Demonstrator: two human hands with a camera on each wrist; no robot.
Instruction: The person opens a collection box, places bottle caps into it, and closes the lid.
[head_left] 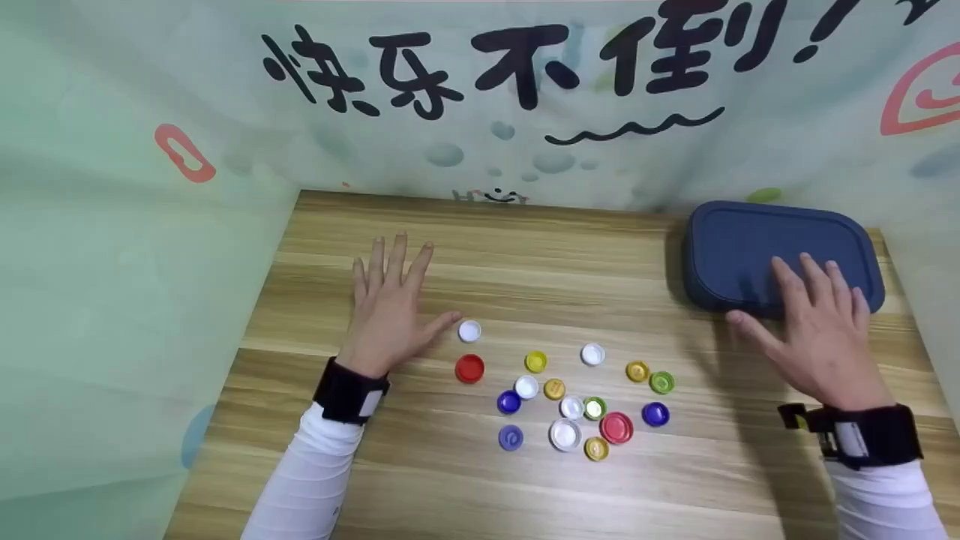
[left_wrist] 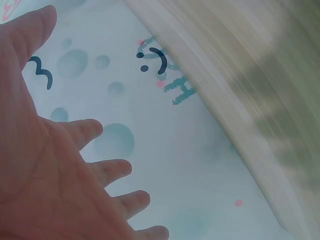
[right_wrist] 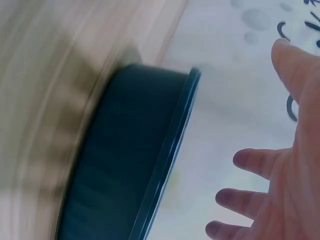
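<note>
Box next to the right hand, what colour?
Dark blue box, lid included; the head view shows it best.

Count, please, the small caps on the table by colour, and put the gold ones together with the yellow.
White caps: 5
Yellow or gold caps: 4
Blue caps: 3
Red caps: 2
Green caps, one with a pale centre: 2
Total: 16

Through my cameras I see a small enclosed work corner, but which kind of building holds it, I cannot tell. Pale printed cloth (head_left: 375, 154), with large Chinese characters (head_left: 526, 71), hangs behind and beside the wood-grain worktop (head_left: 420, 465).
</note>
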